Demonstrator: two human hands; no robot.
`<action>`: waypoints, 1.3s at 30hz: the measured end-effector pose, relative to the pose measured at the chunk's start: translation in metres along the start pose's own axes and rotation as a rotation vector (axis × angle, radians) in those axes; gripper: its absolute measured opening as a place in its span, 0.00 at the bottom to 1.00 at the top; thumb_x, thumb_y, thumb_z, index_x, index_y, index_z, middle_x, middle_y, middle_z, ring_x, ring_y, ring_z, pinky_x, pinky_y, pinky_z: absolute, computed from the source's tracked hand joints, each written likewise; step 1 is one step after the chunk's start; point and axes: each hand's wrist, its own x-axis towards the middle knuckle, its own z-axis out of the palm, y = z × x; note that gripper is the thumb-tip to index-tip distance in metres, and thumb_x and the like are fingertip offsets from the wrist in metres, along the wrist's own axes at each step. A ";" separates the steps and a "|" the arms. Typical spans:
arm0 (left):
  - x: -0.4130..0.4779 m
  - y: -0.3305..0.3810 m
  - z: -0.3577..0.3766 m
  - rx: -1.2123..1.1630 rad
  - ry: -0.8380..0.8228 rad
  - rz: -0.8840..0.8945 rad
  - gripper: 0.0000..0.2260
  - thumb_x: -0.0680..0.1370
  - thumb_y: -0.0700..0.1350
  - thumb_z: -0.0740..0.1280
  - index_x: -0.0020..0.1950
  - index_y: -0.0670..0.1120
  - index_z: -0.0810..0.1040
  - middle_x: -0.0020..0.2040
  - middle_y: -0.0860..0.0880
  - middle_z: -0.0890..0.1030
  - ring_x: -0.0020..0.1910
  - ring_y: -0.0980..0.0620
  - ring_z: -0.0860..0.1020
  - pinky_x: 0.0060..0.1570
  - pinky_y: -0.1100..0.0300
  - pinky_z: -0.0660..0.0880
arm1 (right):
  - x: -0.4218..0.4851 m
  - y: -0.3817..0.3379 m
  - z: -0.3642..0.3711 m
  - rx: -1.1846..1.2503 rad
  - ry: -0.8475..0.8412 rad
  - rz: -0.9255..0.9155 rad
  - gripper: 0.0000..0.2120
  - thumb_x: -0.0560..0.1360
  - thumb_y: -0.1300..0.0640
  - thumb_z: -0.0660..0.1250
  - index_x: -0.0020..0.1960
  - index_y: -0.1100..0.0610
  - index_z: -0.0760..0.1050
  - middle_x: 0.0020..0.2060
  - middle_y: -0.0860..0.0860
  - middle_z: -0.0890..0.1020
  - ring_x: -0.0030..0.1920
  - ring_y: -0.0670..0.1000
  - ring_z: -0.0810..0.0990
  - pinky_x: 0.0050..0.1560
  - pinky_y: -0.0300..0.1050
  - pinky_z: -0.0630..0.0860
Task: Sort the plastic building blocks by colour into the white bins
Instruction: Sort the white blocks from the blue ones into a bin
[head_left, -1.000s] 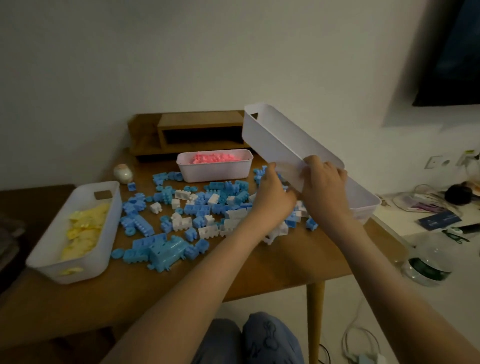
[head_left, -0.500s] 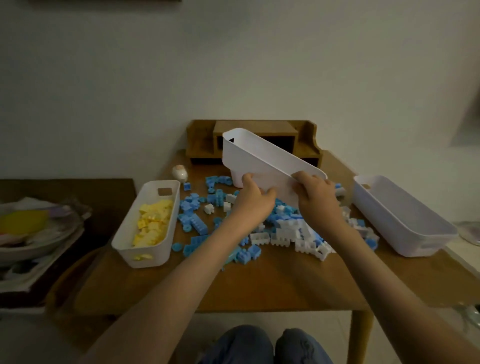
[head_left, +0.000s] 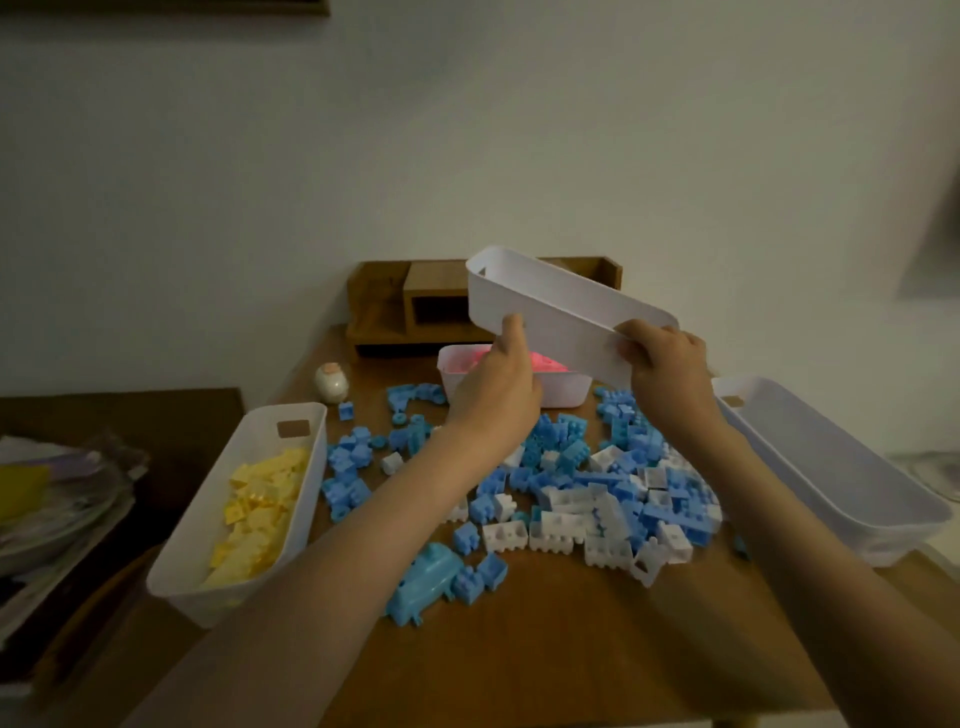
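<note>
I hold an empty white bin (head_left: 545, 306) tilted in the air above the table. My left hand (head_left: 498, 384) grips its underside near the middle, and my right hand (head_left: 662, 366) grips its near end. Below lies a pile of blue blocks (head_left: 561, 457) mixed with white blocks (head_left: 587, 525). A bin of yellow blocks (head_left: 260, 504) stands at the left. A bin of pink blocks (head_left: 561, 387) stands behind my hands, partly hidden. Another empty white bin (head_left: 831, 467) sits at the right table edge.
A wooden desk organiser (head_left: 410, 306) stands against the wall at the back. A small round white ornament (head_left: 331, 382) sits near it. A stack of papers and plates (head_left: 52, 499) lies on a lower surface at the left. The wooden table (head_left: 545, 649) has bare wood nearest me.
The bin in my hands has swung from the right side to above the table's middle and risen. The camera turned left, so the pink bin and right bin show again.
</note>
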 end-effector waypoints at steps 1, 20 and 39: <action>0.008 -0.002 0.006 0.044 -0.032 0.017 0.21 0.80 0.39 0.60 0.70 0.45 0.58 0.52 0.45 0.76 0.36 0.53 0.73 0.27 0.64 0.63 | 0.004 0.007 0.001 -0.004 0.008 0.022 0.11 0.78 0.65 0.57 0.54 0.59 0.77 0.46 0.60 0.79 0.50 0.61 0.74 0.55 0.47 0.61; 0.081 -0.058 0.063 0.297 -0.323 -0.002 0.11 0.81 0.43 0.58 0.57 0.43 0.77 0.55 0.43 0.77 0.52 0.45 0.76 0.47 0.54 0.74 | 0.075 0.033 0.096 0.164 -0.146 0.003 0.12 0.78 0.67 0.57 0.55 0.61 0.78 0.52 0.56 0.78 0.55 0.57 0.72 0.49 0.39 0.62; 0.101 -0.034 0.092 0.577 -0.360 0.066 0.12 0.78 0.34 0.59 0.60 0.41 0.74 0.56 0.42 0.77 0.54 0.43 0.77 0.46 0.55 0.72 | 0.055 0.077 0.058 0.186 0.120 0.383 0.16 0.78 0.68 0.54 0.60 0.58 0.75 0.55 0.58 0.74 0.56 0.56 0.70 0.51 0.37 0.62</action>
